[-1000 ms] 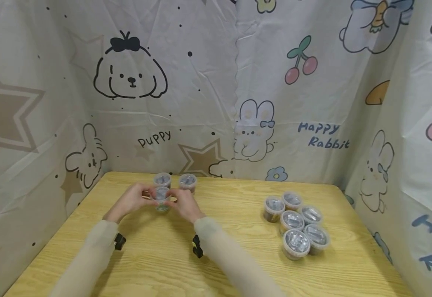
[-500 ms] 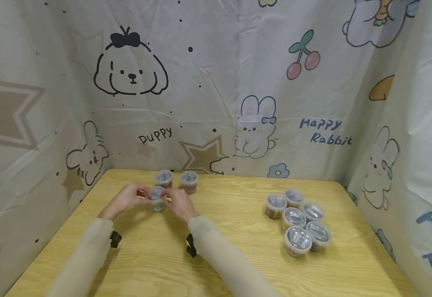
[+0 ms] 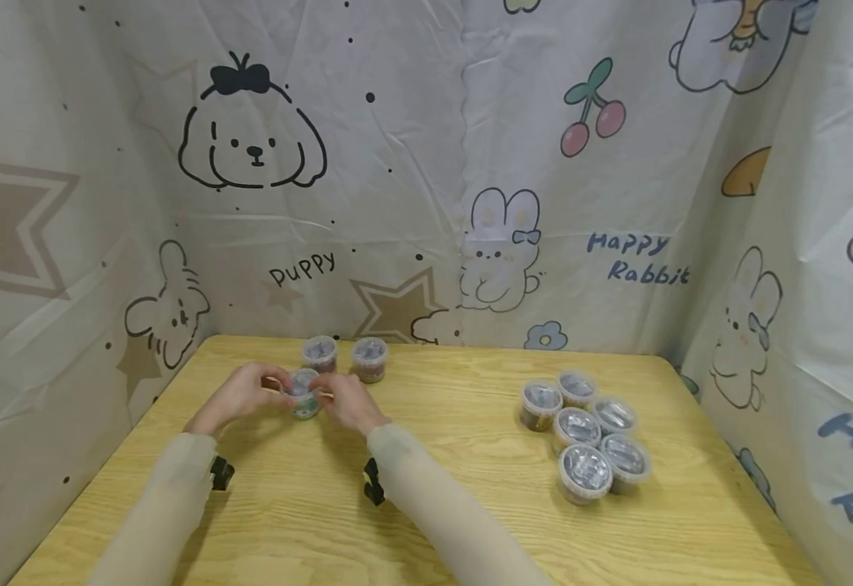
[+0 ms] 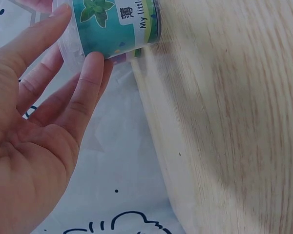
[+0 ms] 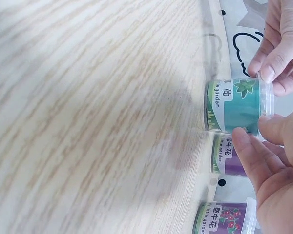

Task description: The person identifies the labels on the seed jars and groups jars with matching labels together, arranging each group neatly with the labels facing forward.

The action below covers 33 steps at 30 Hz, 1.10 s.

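Observation:
A small clear plastic tub with a teal label (image 5: pixel 244 112), printed with a green leafy plant and "My little garden", stands upright on the wooden table. My left hand (image 3: pixel 243 399) holds its left side, thumb and fingers at the lidded rim. On the opposite side my right hand (image 3: pixel 352 403) pinches the tub near the lid. Just behind are two tubs with purple labels, one close behind it (image 5: pixel 229 163) and one farther right (image 5: pixel 217 219). In the left wrist view the thumb and fingertips of my left hand (image 4: pixel 39 131) meet the teal tub (image 4: pixel 107 29).
Several similar lidded tubs (image 3: pixel 577 427) stand in a cluster on the right of the table (image 3: pixel 441 488). A patterned cloth (image 3: pixel 397 163) with puppy and rabbit drawings hangs at the back and both sides, close to the table's rear edge.
Both hands have shifted the teal tub a little to the left, in front of the purple tubs. The other tubs have stayed in place; the head view has tilted slightly.

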Each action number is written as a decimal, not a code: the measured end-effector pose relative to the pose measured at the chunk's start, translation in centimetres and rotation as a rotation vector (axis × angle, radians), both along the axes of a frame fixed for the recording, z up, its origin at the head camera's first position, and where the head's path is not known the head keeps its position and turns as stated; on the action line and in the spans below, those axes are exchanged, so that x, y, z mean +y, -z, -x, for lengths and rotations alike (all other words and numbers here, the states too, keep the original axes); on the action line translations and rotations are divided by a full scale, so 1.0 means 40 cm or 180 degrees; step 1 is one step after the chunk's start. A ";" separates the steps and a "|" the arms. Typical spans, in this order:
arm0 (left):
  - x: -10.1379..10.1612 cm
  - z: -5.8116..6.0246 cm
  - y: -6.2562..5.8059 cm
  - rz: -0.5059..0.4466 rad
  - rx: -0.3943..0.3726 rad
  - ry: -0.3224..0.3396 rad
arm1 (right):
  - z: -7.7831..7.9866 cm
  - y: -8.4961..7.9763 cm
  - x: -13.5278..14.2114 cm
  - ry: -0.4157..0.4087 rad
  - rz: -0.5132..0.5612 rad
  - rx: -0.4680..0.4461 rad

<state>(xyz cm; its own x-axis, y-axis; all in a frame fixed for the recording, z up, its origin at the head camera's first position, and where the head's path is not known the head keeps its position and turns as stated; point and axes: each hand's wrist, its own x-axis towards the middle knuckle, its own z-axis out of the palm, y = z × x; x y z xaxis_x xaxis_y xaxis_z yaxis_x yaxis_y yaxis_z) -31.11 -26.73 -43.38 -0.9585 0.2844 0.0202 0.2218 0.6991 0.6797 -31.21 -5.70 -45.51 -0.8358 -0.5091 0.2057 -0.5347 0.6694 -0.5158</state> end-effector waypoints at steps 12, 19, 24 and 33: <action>0.004 0.004 -0.007 -0.0068 -0.0014 0.0118 | -0.004 -0.004 0.013 -0.0080 -0.0067 0.0136; 0.008 0.005 -0.014 -0.0033 -0.0029 0.0110 | -0.002 -0.006 0.017 -0.0110 -0.0092 0.0115; 0.010 0.001 -0.015 0.0170 0.0007 0.0098 | -0.004 -0.002 0.026 -0.0214 0.0004 -0.0078; 0.066 -0.007 -0.015 0.0138 0.0461 -0.0279 | -0.016 0.008 0.111 -0.0076 0.0351 -0.0031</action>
